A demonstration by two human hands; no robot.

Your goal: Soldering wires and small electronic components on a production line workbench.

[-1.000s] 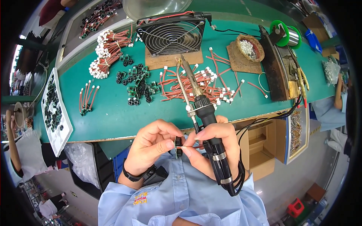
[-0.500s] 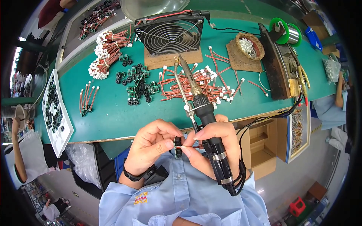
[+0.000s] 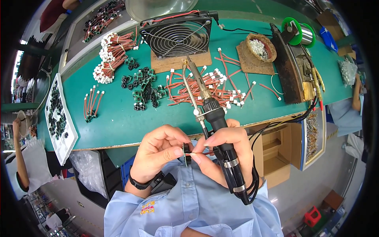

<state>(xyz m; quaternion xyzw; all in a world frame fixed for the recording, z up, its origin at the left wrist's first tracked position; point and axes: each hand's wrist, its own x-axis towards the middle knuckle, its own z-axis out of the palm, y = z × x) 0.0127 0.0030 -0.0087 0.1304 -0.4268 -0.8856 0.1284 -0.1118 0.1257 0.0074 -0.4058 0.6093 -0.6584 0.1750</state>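
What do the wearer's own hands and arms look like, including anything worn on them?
Both the left hand and right hand are ungloved, with no rings visible. A black band with a boxy black piece circles the left wrist. The light blue sleeves look loose; the right wrist is mostly hidden.

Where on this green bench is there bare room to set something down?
One bare patch lies between the wired boards and board pile, down to the front edge; a smaller one near that edge, between loose wires and dark metal stand. Crowded: before the fan, behind the soldering iron.
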